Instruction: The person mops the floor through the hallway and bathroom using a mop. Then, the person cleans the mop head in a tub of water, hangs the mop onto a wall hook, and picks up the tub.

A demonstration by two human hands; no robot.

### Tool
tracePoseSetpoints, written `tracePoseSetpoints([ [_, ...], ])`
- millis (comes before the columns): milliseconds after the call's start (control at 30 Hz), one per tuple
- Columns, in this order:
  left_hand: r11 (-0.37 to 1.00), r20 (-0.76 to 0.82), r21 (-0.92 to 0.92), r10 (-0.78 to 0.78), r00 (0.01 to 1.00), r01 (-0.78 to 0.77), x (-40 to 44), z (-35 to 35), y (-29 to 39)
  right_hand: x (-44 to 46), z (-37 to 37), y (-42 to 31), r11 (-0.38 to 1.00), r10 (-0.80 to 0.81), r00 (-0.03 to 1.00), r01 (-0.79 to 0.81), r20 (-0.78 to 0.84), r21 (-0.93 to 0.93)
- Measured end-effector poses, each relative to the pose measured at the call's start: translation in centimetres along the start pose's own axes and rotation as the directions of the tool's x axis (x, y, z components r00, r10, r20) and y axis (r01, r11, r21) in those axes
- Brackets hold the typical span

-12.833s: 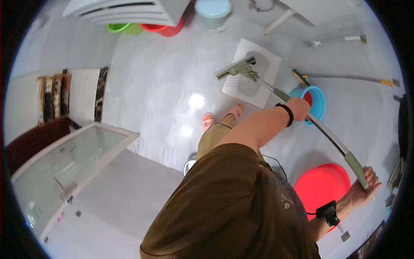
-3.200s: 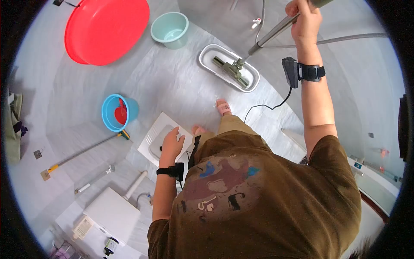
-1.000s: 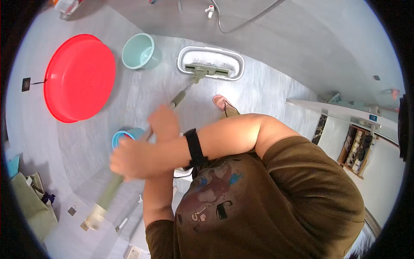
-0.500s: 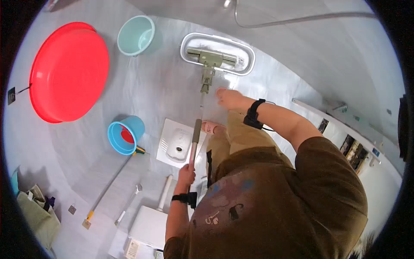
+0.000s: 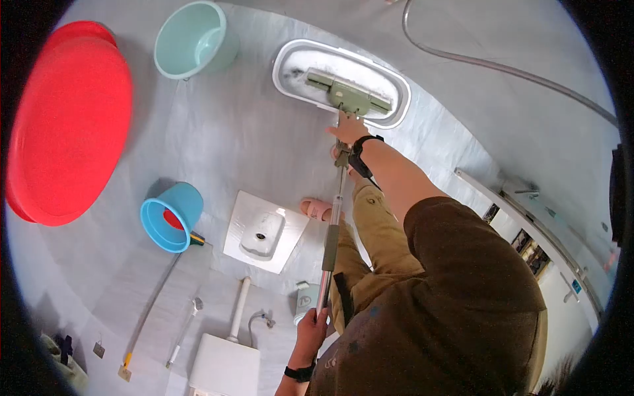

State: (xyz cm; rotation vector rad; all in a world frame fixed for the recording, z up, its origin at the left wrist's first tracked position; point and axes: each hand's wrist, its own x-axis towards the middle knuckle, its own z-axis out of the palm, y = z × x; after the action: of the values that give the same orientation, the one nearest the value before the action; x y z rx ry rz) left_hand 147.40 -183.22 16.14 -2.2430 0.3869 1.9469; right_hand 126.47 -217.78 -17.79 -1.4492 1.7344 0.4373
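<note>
The green mop head [image 5: 350, 94] rests tilted in a long white and grey bucket [image 5: 282, 87] holding whitish, foamy-looking contents. My right hand [image 5: 350, 129] is closed around the mop's joint just below the head, at the bucket's near rim. The mop's metal and green pole [image 5: 330, 247] runs down towards my body. Lower on that pole, my left hand [image 5: 309, 333] has its fingers wrapped round the metal part.
A squat toilet [image 5: 264, 231] lies left of my feet. Farther left are a blue bucket [image 5: 181, 204], a pale green bucket [image 5: 191, 39] and a big red basin [image 5: 72, 125]. A long-handled brush [image 5: 148, 317] leans near a white cistern [image 5: 226, 364]. A hose [image 5: 502, 67] hangs at upper right.
My right hand, earlier held apart from the mop, has moved onto the joint below the head. The left hand, previously crossed with the right on the pole, now grips lower down alone.
</note>
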Motion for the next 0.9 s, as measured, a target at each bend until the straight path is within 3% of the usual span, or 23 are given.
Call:
tracePoseSetpoints([
  [33, 0.995, 0.004, 0.097, 0.038, 0.999, -0.038, -0.6, -0.4, 1.7, 0.2, 0.8, 0.1, 1.0, -0.008, 0.995, 0.006, -0.104, -0.023],
  [67, 0.995, 0.007, 0.095, 0.029, 1.0, -0.029, -1.2, -0.5, 2.2, 0.9, 1.3, 0.8, 1.0, -0.006, 0.995, 0.003, -0.095, -0.026],
  [133, 0.995, 0.107, -0.089, -0.031, 0.994, 0.041, -1.6, -0.9, 2.1, 2.7, 1.8, 1.8, 0.999, -0.044, 0.994, 0.044, -0.104, -0.005],
  [200, 0.968, 0.189, -0.218, -0.086, 0.978, 0.128, -1.8, -1.4, -2.3, 3.9, 2.0, 2.4, 1.0, -0.02, 0.987, 0.022, -0.16, 0.007],
  [267, 0.81, 0.334, -0.436, -0.259, 0.906, 0.392, -3.2, -0.3, -12.0, 5.1, 1.9, 3.2, 0.991, -0.126, 0.992, 0.126, -0.001, 0.047],
  [300, 0.783, 0.348, -0.462, -0.272, 0.897, 0.417, -4.2, -0.6, -13.2, 5.2, 1.4, 3.1, 0.99, -0.117, 0.993, 0.114, 0.027, 0.085],
  [533, 0.835, 0.302, -0.452, -0.188, 0.934, 0.314, -5.8, 1.4, -12.5, 4.9, -1.5, 0.6, 0.998, -0.036, 0.999, 0.036, -0.001, 0.047],
  [600, 0.856, 0.292, -0.444, -0.141, 0.946, 0.265, -5.5, 2.0, -14.1, 4.2, -2.1, 0.1, 0.996, 0.006, 0.982, -0.023, -0.188, -0.087],
  [633, 0.863, 0.287, -0.441, -0.122, 0.95, 0.244, -5.6, 2.2, -14.9, 3.8, -2.7, -0.2, 0.993, 0.006, 0.986, -0.026, -0.169, -0.114],
  [667, 0.871, 0.283, -0.432, -0.115, 0.952, 0.233, -5.4, 1.7, -12.2, 3.5, -3.3, -0.5, 0.993, 0.01, 0.985, -0.03, -0.169, -0.117],
  [800, 0.762, 0.294, -0.463, -0.35, 0.889, 0.453, -6.3, -1.2, -1.0, 1.1, -5.0, -2.7, 0.993, 0.006, 0.958, -0.04, -0.288, -0.113],
  [900, 0.795, 0.287, -0.424, -0.336, 0.897, 0.433, -4.9, -1.0, -2.1, -1.4, -6.2, -3.3, 0.991, -0.006, 0.939, -0.041, -0.343, -0.13],
])
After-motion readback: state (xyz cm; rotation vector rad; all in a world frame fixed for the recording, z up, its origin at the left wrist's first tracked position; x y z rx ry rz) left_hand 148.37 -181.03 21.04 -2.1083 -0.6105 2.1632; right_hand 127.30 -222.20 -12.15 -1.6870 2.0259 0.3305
